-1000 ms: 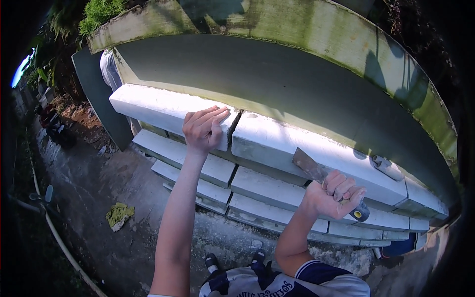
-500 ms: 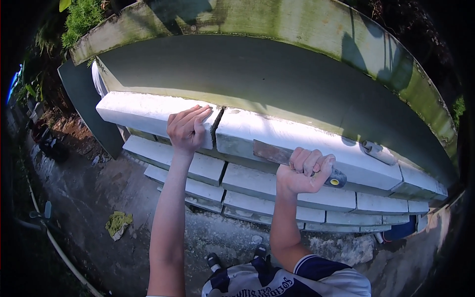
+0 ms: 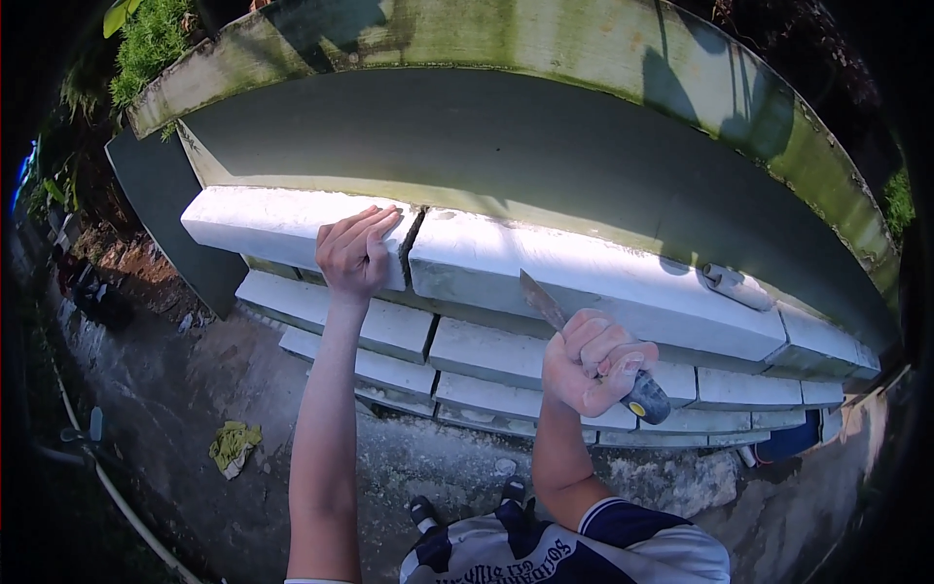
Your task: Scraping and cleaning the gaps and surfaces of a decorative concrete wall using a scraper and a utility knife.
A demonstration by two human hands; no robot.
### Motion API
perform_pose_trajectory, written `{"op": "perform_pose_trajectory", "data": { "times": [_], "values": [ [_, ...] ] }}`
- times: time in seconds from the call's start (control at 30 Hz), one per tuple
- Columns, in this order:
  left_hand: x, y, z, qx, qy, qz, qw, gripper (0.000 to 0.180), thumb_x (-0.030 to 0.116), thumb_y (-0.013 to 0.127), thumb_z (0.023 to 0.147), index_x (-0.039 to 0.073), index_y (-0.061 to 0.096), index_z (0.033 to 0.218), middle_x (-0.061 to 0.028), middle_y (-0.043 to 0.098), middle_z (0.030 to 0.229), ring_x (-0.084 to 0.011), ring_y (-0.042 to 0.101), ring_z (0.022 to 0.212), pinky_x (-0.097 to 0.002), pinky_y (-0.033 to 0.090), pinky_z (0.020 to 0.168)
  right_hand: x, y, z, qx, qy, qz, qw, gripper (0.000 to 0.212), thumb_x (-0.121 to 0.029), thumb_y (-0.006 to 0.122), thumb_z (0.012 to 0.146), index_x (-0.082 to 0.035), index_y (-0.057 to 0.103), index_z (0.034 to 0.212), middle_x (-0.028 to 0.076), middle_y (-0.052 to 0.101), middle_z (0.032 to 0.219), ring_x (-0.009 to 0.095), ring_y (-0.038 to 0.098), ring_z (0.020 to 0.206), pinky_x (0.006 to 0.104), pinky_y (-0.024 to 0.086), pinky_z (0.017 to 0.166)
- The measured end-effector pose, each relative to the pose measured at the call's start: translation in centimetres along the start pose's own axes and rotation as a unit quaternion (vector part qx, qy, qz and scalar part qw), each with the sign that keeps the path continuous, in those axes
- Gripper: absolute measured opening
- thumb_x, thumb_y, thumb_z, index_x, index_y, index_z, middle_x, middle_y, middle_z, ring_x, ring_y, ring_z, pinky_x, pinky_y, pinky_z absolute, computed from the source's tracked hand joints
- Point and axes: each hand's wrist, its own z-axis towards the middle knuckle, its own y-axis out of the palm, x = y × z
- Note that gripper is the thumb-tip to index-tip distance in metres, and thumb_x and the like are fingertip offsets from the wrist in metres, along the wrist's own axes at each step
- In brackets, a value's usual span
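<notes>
- Left arm: extends nearly straight up from the lower edge.
- Left hand (image 3: 350, 257): left of centre, fingers outstretched on the white block (image 3: 255, 216).
- Right hand (image 3: 595, 364): right of centre, fist around the scraper (image 3: 542, 300); blade points upper left, handle end lower right.

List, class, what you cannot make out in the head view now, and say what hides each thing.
All in the head view:
- Part of the scraper: wrapped in the right hand.
- The patch of white block beneath the left hand: covered by that hand.
- How deep the gap beside that block goes: too dark.
- The rest of the shirt: cut off by the lower edge.
</notes>
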Motion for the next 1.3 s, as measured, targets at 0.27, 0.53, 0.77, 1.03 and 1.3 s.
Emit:
{"op": "perform_pose_trajectory", "data": {
  "times": [0.27, 0.53, 0.77, 1.03, 1.3],
  "values": [
    [0.6, -0.2, 0.2, -0.023, -0.009, -0.007, 1.0, 0.032, 0.018, 0.048, 0.099, 0.019, 0.081, 0.1, 0.0048, 0.079, 0.104, -0.0126, 0.072, 0.105, -0.028, 0.045, 0.087, -5.2, -6.5, -7.6, -0.048, 0.121, -0.034, 0.991, 0.022, -0.012, 0.052, 0.098, -0.01, 0.041, 0.079, 0.0, 0.039, 0.053, 0.011, 0.033, 0.04, 0.03, 0.03, 0.041],
    [4.8, -0.9, -1.0, -0.069, -0.054, 0.007, 0.996, 0.034, 0.02, 0.049, 0.098, 0.018, 0.075, 0.119, 0.0017, 0.074, 0.122, -0.0186, 0.061, 0.125, -0.0329, 0.035, 0.104, -14.8, -15.8, -14.7, -0.133, 0.268, -0.379, 0.876, 0.013, -0.002, 0.065, 0.083, -0.001, 0.055, 0.074, 0.01, 0.058, 0.069, 0.022, 0.06, 0.061, 0.0319, 0.049, 0.06],
    [19.4, 4.0, -5.0, -0.261, 0.162, -0.068, 0.949, 0.059, 0.032, 0.057, 0.093, 0.024, 0.05, 0.151, -0.0029, 0.038, 0.163, -0.0216, 0.033, 0.151, -0.0397, 0.015, 0.124, -19.9, -20.1, -15.0, -0.098, 0.31, -0.487, 0.811, 0.016, -0.009, 0.066, 0.082, -0.002, 0.053, 0.075, 0.009, 0.054, 0.07, 0.023, 0.056, 0.061, 0.0349, 0.043, 0.058],
    [14.2, 6.5, -10.8, -0.164, 0.183, 0.071, 0.967, 0.071, 0.048, 0.06, 0.095, 0.023, 0.039, 0.157, -0.0085, 0.028, 0.167, -0.0305, 0.015, 0.157, -0.048, 0.006, 0.127, -21.9, -20.9, -13.8, -0.098, 0.35, -0.55, 0.752, 0.018, -0.013, 0.069, 0.08, -0.003, 0.054, 0.084, 0.007, 0.05, 0.068, 0.017, 0.051, 0.058, 0.032, 0.043, 0.057],
    [13.1, 2.0, -12.7, -0.183, -0.057, 0.086, 0.978, 0.087, 0.044, 0.061, 0.095, 0.008, 0.019, 0.162, -0.0202, 0.012, 0.169, -0.0366, 0.008, 0.157, -0.0529, 0.007, 0.126, -22.8, -19.4, -14.5, 0.09, 0.437, -0.528, 0.723, 0.012, -0.003, 0.069, 0.09, -0.001, 0.057, 0.088, 0.004, 0.057, 0.072, 0.013, 0.058, 0.06, 0.0288, 0.049, 0.058]
  ]
}}
